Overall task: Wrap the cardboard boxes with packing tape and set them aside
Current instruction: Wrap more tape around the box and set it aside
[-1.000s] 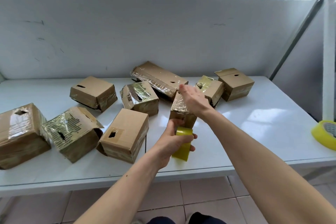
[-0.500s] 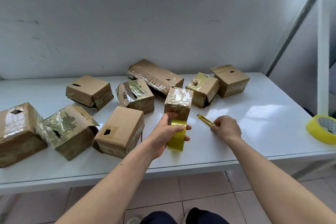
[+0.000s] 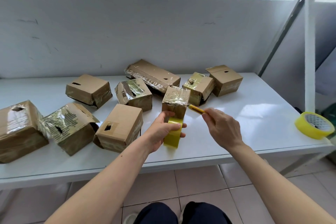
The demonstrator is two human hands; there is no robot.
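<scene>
My left hand [image 3: 160,132] grips the tape roll [image 3: 172,133] against the taped box [image 3: 175,101] at mid-table [image 3: 254,114]; my right hand [image 3: 222,128] pinches a yellow cutter [image 3: 197,110] beside it.

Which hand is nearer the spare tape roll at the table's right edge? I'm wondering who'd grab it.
Right. The right hand, holding a yellow cutter, is mid-table, well left of the spare tape roll. The left hand, gripping another tape roll, is farther left.
</scene>
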